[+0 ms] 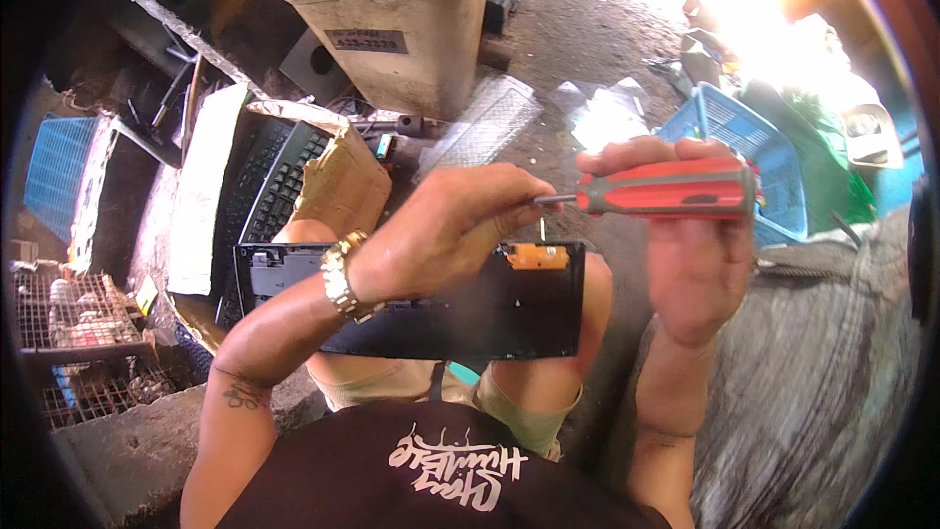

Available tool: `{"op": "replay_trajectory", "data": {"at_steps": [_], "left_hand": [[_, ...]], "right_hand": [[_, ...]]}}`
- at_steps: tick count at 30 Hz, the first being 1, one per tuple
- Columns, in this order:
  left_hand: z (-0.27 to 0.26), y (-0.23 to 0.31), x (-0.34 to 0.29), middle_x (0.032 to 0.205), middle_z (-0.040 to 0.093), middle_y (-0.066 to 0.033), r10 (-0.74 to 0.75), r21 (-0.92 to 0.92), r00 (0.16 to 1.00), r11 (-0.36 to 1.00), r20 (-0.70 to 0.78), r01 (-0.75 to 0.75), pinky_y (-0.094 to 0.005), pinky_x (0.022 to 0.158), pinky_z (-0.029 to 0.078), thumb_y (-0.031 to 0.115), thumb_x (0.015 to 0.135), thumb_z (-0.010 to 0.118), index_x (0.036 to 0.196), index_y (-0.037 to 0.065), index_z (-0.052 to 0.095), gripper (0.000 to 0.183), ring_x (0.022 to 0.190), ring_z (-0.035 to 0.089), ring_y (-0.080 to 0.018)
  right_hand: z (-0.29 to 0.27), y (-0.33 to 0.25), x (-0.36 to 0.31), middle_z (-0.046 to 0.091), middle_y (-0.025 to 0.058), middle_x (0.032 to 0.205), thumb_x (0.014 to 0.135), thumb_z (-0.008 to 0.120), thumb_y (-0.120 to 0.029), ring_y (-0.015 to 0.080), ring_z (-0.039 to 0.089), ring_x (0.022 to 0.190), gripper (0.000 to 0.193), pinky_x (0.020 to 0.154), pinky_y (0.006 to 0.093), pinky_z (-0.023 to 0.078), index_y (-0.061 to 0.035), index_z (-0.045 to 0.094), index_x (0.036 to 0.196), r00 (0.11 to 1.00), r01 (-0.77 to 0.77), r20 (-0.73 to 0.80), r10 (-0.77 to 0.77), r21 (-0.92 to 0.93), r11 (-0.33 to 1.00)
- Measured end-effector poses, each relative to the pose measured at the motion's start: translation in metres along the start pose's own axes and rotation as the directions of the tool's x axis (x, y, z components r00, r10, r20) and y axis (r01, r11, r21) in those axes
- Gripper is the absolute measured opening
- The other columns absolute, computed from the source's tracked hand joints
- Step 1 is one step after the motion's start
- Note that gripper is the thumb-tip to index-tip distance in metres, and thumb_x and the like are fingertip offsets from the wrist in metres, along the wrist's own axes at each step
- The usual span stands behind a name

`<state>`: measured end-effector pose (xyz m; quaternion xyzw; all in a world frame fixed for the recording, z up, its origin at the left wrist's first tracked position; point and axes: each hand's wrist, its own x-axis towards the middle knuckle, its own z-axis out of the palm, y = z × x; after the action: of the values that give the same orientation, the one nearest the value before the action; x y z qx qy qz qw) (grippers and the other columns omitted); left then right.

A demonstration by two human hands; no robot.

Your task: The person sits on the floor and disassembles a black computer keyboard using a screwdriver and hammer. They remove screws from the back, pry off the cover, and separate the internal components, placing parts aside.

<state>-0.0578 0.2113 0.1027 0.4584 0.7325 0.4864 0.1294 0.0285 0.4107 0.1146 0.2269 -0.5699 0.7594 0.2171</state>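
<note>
Screwdriver (676, 186) pointed left, shaft pinched by the left hand (455, 220) above the black casing (470, 318), handle across the uncurled right hand (697, 269).

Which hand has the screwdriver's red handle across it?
The right hand: the red-and-grey handle lies across its fingers. The left hand, with the gold watch on its wrist, has its fingertips at the metal shaft instead.

My screwdriver (632, 193) pairs a smooth, glossy plastic handle (676, 184) with a bare metal shaft (563, 199), my watch (338, 279) is shiny gold-toned metal, the black casing (460, 328) and blue basket (783, 167) look like plastic, my shirt (323, 480) is matt cloth, and the torn box (338, 186) is rough, matt cardboard.
</note>
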Motion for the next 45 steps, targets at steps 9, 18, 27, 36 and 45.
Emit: {"op": "replay_trajectory", "data": {"at_steps": [9, 18, 27, 36, 45], "left_hand": [[0.012, -0.063, -0.05, 0.079, 0.066, -0.0186, -0.199, 0.256, 0.838, 0.894, -0.508, 0.368, -0.0441, 0.062, 0.048, 0.017, 0.103, 0.052, 0.104, 0.006, 0.06, 0.014, 0.07, 0.065, -0.0387], [0.03, -0.089, -0.064, 0.098, 0.068, -0.0205, -0.198, 0.378, 0.86, 0.835, -0.47, 0.399, -0.0557, 0.07, 0.051, 0.015, 0.098, 0.05, 0.104, 0.008, 0.058, 0.012, 0.082, 0.065, -0.0466], [0.031, -0.095, -0.066, 0.087, 0.066, -0.0182, -0.161, 0.442, 0.894, 0.824, -0.418, 0.354, -0.0516, 0.064, 0.052, 0.007, 0.089, 0.05, 0.1, 0.007, 0.056, 0.012, 0.074, 0.066, -0.0418], [0.028, -0.072, -0.075, 0.091, 0.067, -0.0074, 0.054, 0.49, 0.981, 0.871, -0.186, 0.045, -0.0447, 0.064, 0.053, 0.006, 0.085, 0.057, 0.108, 0.011, 0.06, 0.024, 0.075, 0.067, -0.0313], [0.026, -0.075, -0.072, 0.082, 0.066, -0.0092, -0.02, 0.521, 0.985, 0.847, -0.17, 0.107, -0.0452, 0.061, 0.053, 0.006, 0.085, 0.056, 0.107, 0.012, 0.06, 0.023, 0.071, 0.067, -0.0333]], "right_hand": [[-0.011, 0.042, -0.073, 0.063, 0.0089, 0.119, 0.086, 0.072, -0.02, 0.0276, 0.06, 0.106, 0.041, 0.09, 0.0398, 0.049, -0.011, 0.064, 0.125, 0.853, 0.162, 0.237, 0.464, -0.967, 0.196], [-0.018, 0.059, -0.052, 0.066, 0.0059, 0.082, 0.083, 0.069, -0.006, 0.0256, 0.064, 0.073, 0.013, 0.066, 0.0364, 0.049, -0.0081, 0.065, 0.095, 0.873, 0.386, 0.414, 0.257, -0.909, 0.153], [-0.049, -0.061, -0.044, 0.069, 0.0107, 0.09, 0.104, 0.05, -0.022, 0.0176, 0.064, 0.071, 0.023, 0.064, 0.0321, 0.051, -0.0015, 0.059, 0.103, 0.735, 0.05, -0.317, -0.6, -0.857, 0.514], [-0.183, 0.085, -0.117, 0.067, 0.0083, 0.09, 0.107, 0.046, -0.034, 0.0125, 0.062, 0.066, 0.033, 0.056, 0.0262, 0.051, -0.0065, 0.057, 0.12, 0.506, -0.6, -0.859, -0.083, -0.419, 0.681], [-0.152, 0.164, -0.072, 0.07, 0.0085, 0.112, 0.104, 0.051, -0.032, 0.0136, 0.066, 0.087, 0.041, 0.07, 0.0267, 0.051, -0.0027, 0.062, 0.13, 0.831, -0.556, -0.453, 0.322, -0.689, 0.465]]}}
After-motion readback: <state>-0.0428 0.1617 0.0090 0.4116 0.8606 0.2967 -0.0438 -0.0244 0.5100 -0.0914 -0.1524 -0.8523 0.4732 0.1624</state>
